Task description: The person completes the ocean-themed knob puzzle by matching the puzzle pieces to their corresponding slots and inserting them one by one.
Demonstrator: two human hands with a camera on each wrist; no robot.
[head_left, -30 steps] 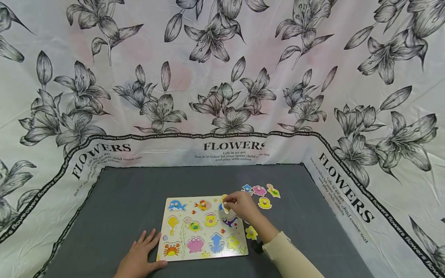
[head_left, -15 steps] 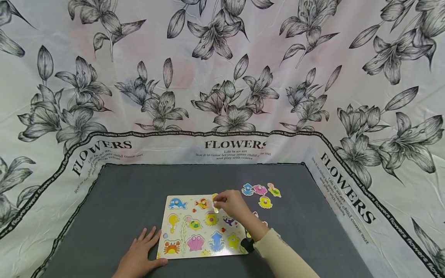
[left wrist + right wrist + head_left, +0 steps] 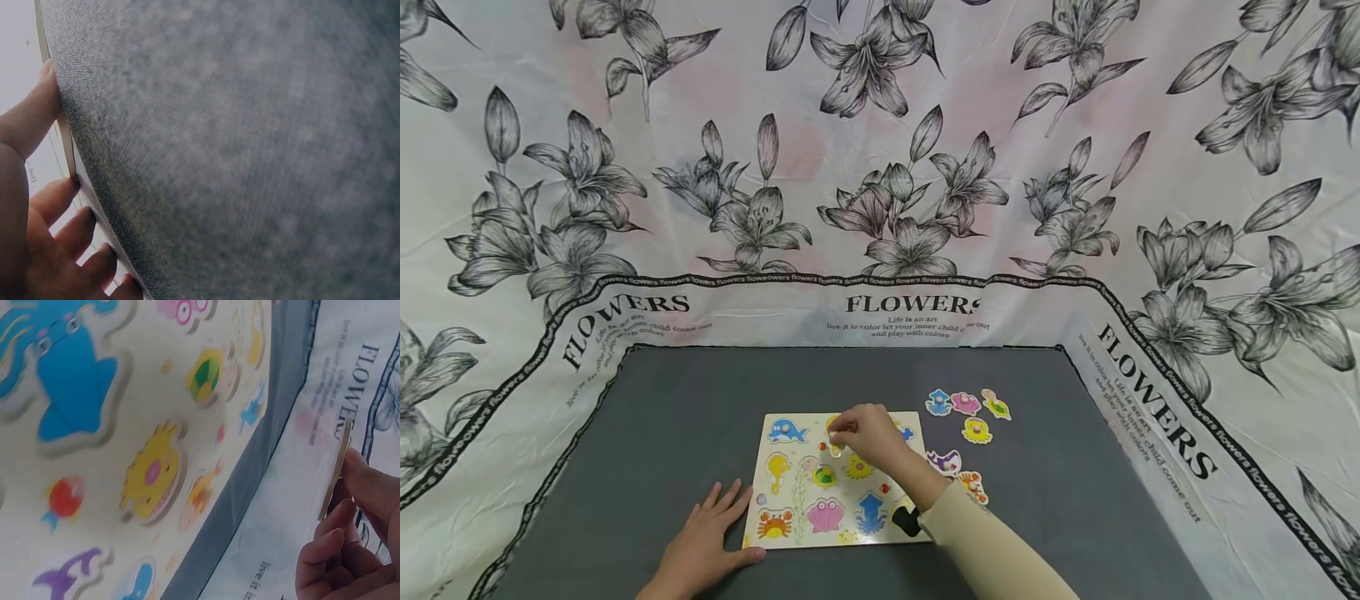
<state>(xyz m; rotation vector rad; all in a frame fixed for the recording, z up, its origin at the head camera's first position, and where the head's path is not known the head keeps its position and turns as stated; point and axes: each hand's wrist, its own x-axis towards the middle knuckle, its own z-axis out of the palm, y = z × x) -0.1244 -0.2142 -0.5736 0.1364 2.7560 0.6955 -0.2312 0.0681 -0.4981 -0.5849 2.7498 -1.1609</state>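
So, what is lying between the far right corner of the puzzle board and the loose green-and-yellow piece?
First the blue piece, nearer the puzzle board, then the pink piece, nearer the green-and-yellow piece. The head view shows this.

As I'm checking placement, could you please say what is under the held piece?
The board lies below; in the head view, the piece and right grip hide part of its surface.

Flower-printed white cloth (image 3: 820,192) around grey tabletop (image 3: 655,417)
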